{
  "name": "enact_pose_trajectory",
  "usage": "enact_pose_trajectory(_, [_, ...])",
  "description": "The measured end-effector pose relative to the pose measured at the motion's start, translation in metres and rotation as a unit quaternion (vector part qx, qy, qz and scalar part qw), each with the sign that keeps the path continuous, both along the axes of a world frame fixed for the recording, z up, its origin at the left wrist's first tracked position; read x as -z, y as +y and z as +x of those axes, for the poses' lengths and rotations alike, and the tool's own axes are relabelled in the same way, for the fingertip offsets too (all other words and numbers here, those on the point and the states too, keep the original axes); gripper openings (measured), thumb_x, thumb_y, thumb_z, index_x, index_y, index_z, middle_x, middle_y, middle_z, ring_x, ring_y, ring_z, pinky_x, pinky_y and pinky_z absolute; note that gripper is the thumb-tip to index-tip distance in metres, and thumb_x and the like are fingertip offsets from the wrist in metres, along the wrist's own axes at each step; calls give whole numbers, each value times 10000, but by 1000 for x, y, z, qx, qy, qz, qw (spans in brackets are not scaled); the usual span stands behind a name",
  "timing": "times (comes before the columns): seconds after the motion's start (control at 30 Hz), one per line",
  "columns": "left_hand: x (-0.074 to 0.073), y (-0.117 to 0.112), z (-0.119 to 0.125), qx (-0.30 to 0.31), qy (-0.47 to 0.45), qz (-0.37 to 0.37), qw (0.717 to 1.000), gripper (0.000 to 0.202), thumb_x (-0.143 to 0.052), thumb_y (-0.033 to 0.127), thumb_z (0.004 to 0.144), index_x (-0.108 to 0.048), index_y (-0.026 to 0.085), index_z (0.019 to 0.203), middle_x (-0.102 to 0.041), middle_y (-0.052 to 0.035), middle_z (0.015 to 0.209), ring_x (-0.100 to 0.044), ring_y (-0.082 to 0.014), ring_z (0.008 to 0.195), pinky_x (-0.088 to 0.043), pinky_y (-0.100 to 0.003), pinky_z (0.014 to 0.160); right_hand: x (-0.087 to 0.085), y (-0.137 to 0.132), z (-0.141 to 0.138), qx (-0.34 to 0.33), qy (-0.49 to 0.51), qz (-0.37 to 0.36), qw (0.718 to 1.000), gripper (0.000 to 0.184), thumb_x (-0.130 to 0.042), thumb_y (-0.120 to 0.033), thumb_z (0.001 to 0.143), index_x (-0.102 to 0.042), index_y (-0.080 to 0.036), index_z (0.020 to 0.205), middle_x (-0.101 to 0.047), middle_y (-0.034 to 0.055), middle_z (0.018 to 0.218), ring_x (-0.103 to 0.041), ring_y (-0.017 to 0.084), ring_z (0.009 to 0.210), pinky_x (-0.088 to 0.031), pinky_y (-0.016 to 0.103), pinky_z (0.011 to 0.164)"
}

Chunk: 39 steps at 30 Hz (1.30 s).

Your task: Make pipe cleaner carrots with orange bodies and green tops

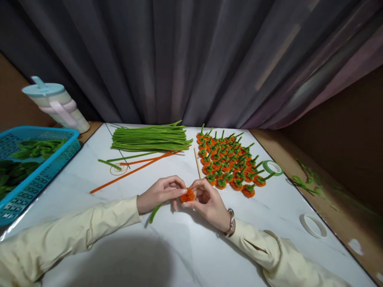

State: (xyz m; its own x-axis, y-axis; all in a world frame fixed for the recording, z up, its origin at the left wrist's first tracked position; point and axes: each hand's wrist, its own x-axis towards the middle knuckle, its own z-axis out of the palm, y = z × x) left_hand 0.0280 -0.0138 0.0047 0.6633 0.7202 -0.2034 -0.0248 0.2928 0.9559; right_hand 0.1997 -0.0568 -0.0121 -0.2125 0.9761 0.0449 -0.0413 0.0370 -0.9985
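Between the fingertips of both hands is a small orange pipe-cleaner flower (188,195), its rounded loops facing up. My left hand (161,193) pinches its left edge between thumb and fingers. On the other side, my right hand (210,203) grips it with thumb and curled fingers. A green pipe-cleaner piece (154,213) sticks out below my left hand; whether it joins the flower is hidden. Just beyond my right hand stand several rows of orange pieces with green tops and stems (227,159). A thin wooden stick (198,162) lies beside them.
A bundle of green pipe cleaners (149,138) lies at the back, with loose orange pipe cleaners (131,174) in front. At left are a blue basket (44,175) of green pieces and a lidded tumbler (61,105). Green tape (273,168) and a white ring (313,226) lie right.
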Motion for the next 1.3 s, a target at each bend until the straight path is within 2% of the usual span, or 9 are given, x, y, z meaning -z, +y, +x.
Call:
enact_pose_trajectory(0.17, [-1, 4, 0, 4, -22, -48, 999, 262, -664, 327, 729, -536, 128, 842, -624, -13, 611, -614, -146, 467, -497, -230, 424, -2, 3, 5, -40, 53, 6, 998, 339, -668, -412, 721, -488, -181, 892, -502, -36, 631, -449, 75, 509, -352, 197, 453])
enact_pose_trajectory(0.33, [0, 5, 0, 15, -17, -67, 997, 256, -690, 315, 710, -562, 105, 784, -653, -42, 587, -632, -150, 478, -517, -230, 467, -3, 5, 3, -71, 103, -28, 992, 297, -681, -374, 717, -472, -181, 804, -485, -55, 576, -417, 55, 447, -287, 171, 384])
enact_pose_trajectory(0.6, [7, 4, 0, -9, -20, -57, 998, 275, -717, 318, 678, -541, 107, 696, -652, -39, 558, -615, -135, 456, -500, -221, 450, -3, 5, 1, -53, 73, -34, 995, 289, -678, -374, 717, -467, -178, 742, -478, -62, 549, -404, 49, 425, -305, 179, 397])
enact_pose_trajectory(0.7, [5, 4, 1, -37, -16, -50, 998, 274, -717, 321, 677, -549, 105, 696, -650, -31, 553, -605, -124, 449, -493, -214, 452, -1, 5, 2, -9, 39, 0, 999, 325, -705, -373, 688, -499, -183, 852, -517, -42, 624, -454, 68, 499, -369, 186, 444])
enact_pose_trajectory(0.77, [2, 4, 2, -56, -14, -44, 997, 262, -714, 313, 679, -565, 100, 710, -657, -30, 575, -602, -111, 453, -491, -205, 465, 0, 5, 3, 22, -18, 45, 999, 434, -739, -351, 651, -520, -199, 994, -588, 14, 822, -509, 91, 599, -430, 205, 503])
enact_pose_trajectory(0.83, [1, 3, 2, -62, -11, -38, 997, 252, -711, 309, 683, -583, 96, 729, -663, -29, 593, -603, -101, 472, -491, -197, 488, 0, 4, 4, 38, -90, 106, 990, 542, -748, -319, 648, -519, -233, 1133, -588, 60, 1037, -559, 135, 763, -487, 252, 633])
enact_pose_trajectory(0.93, [2, 2, 3, -57, -7, -32, 998, 250, -711, 312, 680, -599, 92, 717, -659, -23, 580, -602, -95, 496, -488, -190, 515, 0, 4, 4, 28, -144, 191, 971, 522, -704, -289, 708, -534, -272, 1201, -587, 64, 1107, -544, 190, 993, -467, 330, 849])
enact_pose_trajectory(1.2, [8, 2, 1, -19, 13, -42, 999, 287, -708, 347, 676, -579, 94, 637, -638, -31, 499, -600, -121, 455, -482, -214, 476, 0, 4, 5, -9, -123, 188, 974, 104, -692, -198, 715, -701, -250, 804, -682, 41, 890, -543, 206, 1068, -475, 352, 871])
enact_pose_trajectory(1.3, [7, 4, -1, -7, 12, -33, 999, 274, -694, 332, 699, -579, 93, 628, -637, -34, 508, -603, -121, 475, -482, -214, 495, -1, 4, 5, -1, -128, 184, 975, 66, -698, -205, 710, -687, -225, 772, -670, 60, 961, -555, 212, 1057, -480, 358, 864])
